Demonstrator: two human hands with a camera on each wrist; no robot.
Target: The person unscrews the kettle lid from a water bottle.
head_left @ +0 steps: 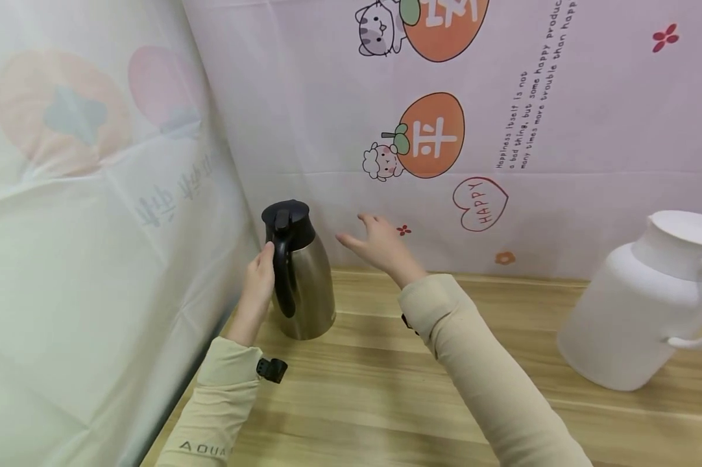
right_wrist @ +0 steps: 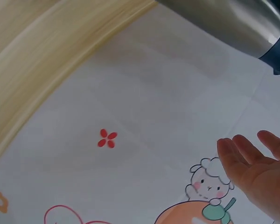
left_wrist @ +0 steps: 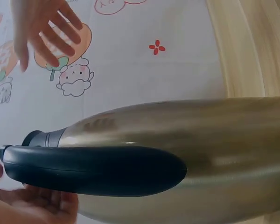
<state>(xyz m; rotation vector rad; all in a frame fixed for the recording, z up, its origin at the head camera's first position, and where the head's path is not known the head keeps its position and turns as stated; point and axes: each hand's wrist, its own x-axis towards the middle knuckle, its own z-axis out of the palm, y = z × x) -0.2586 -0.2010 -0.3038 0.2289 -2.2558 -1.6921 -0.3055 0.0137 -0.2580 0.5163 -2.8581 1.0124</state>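
A stainless-steel thermos jug (head_left: 311,292) with a black lid and black handle (left_wrist: 98,170) stands upright on the wooden table at the left. My left hand (head_left: 260,280) is at the upper part of that handle, thumb against it. In the left wrist view its curled fingers (left_wrist: 49,200) show just beside the handle, near the neck, and are partly hidden by it. My right hand (head_left: 381,246) hovers to the right of the jug, apart from it, before the printed cloth. Its fingers are spread and hold nothing, as the right wrist view also shows (right_wrist: 259,170).
A white jug (head_left: 625,318) with a side handle stands on the table (head_left: 363,402) at the right. Printed cloth (head_left: 304,117) rises behind the table, and a pale cloth (head_left: 82,292) hangs close along its left side.
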